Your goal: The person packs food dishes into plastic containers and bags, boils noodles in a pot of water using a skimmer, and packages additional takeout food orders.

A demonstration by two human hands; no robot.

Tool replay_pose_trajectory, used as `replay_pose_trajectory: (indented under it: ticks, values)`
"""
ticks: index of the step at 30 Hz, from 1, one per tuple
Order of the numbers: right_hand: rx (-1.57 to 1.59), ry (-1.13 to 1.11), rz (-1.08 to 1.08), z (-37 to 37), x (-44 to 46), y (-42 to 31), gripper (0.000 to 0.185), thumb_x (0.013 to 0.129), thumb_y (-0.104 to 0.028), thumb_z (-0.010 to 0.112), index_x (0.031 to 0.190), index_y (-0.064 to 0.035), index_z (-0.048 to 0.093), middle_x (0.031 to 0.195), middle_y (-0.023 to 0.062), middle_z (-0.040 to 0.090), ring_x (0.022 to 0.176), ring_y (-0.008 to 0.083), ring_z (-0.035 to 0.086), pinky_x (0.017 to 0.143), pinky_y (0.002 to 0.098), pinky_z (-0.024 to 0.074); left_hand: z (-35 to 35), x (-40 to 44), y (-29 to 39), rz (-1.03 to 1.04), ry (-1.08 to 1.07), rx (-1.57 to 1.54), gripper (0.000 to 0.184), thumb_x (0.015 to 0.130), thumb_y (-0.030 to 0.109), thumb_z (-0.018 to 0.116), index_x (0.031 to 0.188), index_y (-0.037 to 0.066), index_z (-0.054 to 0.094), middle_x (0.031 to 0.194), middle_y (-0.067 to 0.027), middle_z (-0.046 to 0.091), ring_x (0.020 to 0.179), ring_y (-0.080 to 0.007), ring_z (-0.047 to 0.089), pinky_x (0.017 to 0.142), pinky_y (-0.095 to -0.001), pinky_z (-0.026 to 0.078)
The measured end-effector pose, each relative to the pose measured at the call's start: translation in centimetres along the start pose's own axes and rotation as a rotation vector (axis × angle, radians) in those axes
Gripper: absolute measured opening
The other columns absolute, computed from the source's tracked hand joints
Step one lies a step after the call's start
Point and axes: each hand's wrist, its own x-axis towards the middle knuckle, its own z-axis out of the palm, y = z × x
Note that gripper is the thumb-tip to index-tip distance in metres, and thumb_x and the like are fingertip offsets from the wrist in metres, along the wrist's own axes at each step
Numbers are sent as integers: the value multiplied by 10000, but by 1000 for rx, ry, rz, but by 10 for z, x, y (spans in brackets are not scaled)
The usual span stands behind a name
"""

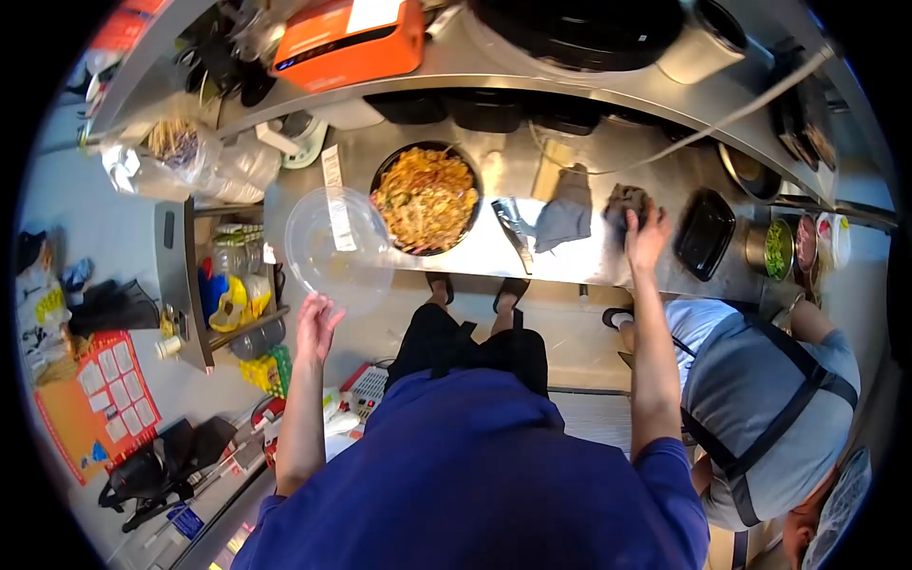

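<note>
My left hand pinches the near edge of a round clear plastic lid, held over the left front of the steel counter. Just right of the lid stands a round black bowl heaped with orange-brown food. My right hand rests its fingers on a dark crumpled cloth on the counter; how firmly it grips is hard to tell. Between the bowl and that cloth lie a grey cloth and a dark, narrow tool.
A black tray lies right of my right hand, beside a metal container of chopped greens. Another person in a grey shirt bends at the right. Above the counter runs a shelf with an orange box; a white cord hangs from it.
</note>
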Motion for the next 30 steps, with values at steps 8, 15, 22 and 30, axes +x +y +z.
replay_pose_trajectory:
  ticks: [8, 15, 22, 30]
  values:
    - [1044, -691, 431, -13, -147, -223, 439, 1026, -279, 534, 1381, -22, 510, 1085, 84, 661, 942, 124, 593, 798, 266, 494, 66, 24, -3, -37, -326, 397, 143, 919, 40, 583, 1020, 135, 551, 930, 19, 549, 853, -99, 596, 710, -338, 623]
    - [934, -222, 677, 66, -172, -215, 243, 998, -152, 518, 1149, 13, 614, 868, 33, 659, 723, 95, 580, 651, 246, 479, 155, 90, 9, 197, -635, 837, 300, 918, 5, 543, 1217, 23, 530, 921, -40, 589, 809, -117, 615, 665, -309, 608]
    - [581, -109, 475, 112, -137, -285, 248, 988, -166, 496, 1121, 3, 622, 880, 199, 684, 786, 357, 652, 755, 432, 509, 152, 165, 28, 654, -487, 1066, 425, 847, 40, 595, 1267, -21, 587, 803, -104, 630, 712, -201, 640, 695, -327, 525]
    - [417, 2, 202, 124, -136, -304, 273, 985, -69, 419, 1204, 34, 546, 1037, 286, 607, 949, 459, 592, 814, 491, 479, 131, 195, 21, 797, -389, 1100, 468, 863, 115, 671, 1312, 21, 576, 1074, -163, 630, 820, -227, 670, 771, -353, 542]
